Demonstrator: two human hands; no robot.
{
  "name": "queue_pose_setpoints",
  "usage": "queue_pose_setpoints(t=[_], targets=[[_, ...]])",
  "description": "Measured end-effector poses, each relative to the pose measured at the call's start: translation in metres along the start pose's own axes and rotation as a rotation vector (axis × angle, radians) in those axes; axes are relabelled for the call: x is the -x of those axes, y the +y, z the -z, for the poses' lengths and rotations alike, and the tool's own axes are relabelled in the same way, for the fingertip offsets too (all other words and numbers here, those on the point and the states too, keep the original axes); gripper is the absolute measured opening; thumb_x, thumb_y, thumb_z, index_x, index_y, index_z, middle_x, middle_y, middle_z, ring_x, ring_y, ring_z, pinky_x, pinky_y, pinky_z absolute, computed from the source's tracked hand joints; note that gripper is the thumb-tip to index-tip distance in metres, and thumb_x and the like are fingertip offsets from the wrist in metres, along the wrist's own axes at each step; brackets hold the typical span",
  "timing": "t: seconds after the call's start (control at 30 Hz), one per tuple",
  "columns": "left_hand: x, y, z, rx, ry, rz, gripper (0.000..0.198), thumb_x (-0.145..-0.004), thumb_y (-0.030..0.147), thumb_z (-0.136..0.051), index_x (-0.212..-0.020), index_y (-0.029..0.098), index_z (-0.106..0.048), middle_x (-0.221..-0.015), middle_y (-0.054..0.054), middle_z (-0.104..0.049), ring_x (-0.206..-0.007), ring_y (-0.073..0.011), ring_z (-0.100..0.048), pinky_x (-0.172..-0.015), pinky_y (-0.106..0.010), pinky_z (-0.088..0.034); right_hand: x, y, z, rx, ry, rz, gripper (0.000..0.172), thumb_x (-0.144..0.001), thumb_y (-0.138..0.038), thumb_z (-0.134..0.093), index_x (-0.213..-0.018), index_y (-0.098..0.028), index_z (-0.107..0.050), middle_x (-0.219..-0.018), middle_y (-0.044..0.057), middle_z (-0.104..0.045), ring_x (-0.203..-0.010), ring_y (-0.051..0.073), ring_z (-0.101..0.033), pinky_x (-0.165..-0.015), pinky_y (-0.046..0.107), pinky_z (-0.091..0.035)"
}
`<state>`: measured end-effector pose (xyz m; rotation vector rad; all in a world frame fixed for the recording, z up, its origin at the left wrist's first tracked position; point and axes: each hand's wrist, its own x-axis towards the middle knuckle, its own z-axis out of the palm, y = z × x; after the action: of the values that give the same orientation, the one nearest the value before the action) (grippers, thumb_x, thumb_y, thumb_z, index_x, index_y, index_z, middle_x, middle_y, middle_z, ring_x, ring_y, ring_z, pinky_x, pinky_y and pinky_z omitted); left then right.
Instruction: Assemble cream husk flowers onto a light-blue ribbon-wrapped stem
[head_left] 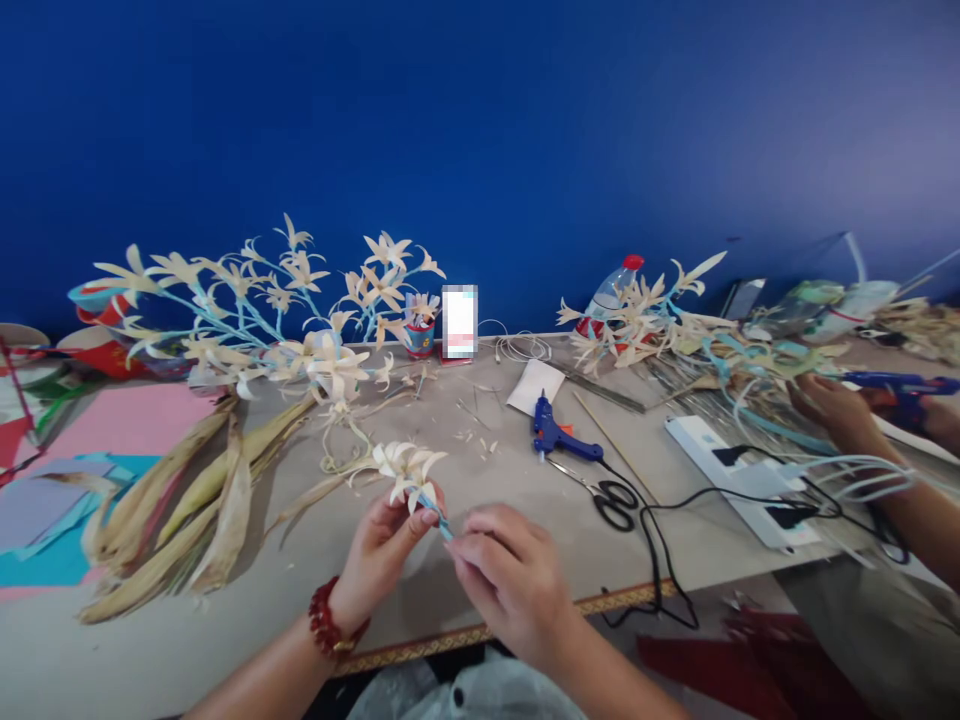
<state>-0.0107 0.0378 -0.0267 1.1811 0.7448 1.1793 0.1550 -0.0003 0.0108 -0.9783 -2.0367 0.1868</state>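
Note:
Just above the table's front edge, my left hand (390, 545) pinches a handmade flower (411, 472) by its light-blue wrapped stem, just under the cream petals. My right hand (514, 575) closes its fingertips on the lower end of the same stem (441, 520). The petals point away from me and a little to the left. Part of the stem is hidden behind my fingers. To the right of my hands lie a blue glue gun (559, 435) and black-handled scissors (611, 500).
Finished flower sprays (277, 300) stand at the back left. Dried corn husks (187, 500) and coloured paper (135, 415) lie on the left. A white power strip (739, 480) with cables sits right. Beyond it, another person's hand (840, 410) works among blue stems beside a second glue gun (904, 383).

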Motion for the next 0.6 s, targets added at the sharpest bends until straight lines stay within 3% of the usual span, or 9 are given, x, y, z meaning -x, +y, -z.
queue_pose_setpoints(t=[0.33,0.6], targets=[[0.0011,0.0008,0.001,-0.021,-0.039,-0.043,0.01,-0.088,0.024,-0.055,-0.082,0.017,-0.06,-0.079,-0.003,-0.054,-0.077,-0.0167,-0.049,-0.074,-0.03,-0.04,-0.0005,0.006,-0.0013,-0.152,0.04,-0.024,0.02,-0.082,-0.003,-0.055,-0.091,-0.02,-0.058,-0.095,0.008,-0.068,-0.089,0.019,-0.062,-0.079,0.033,-0.05],[-0.0012,0.0034,-0.0007,0.126,-0.074,0.042,0.013,-0.086,0.027,-0.057,-0.079,0.017,-0.062,-0.078,-0.004,-0.052,-0.078,-0.0182,-0.048,-0.074,-0.031,-0.04,0.0001,0.0083,-0.0067,-0.368,0.035,-0.256,0.012,-0.085,-0.011,-0.056,-0.087,-0.023,-0.056,-0.092,0.005,-0.067,-0.09,0.018,-0.064,-0.08,0.032,-0.05]])
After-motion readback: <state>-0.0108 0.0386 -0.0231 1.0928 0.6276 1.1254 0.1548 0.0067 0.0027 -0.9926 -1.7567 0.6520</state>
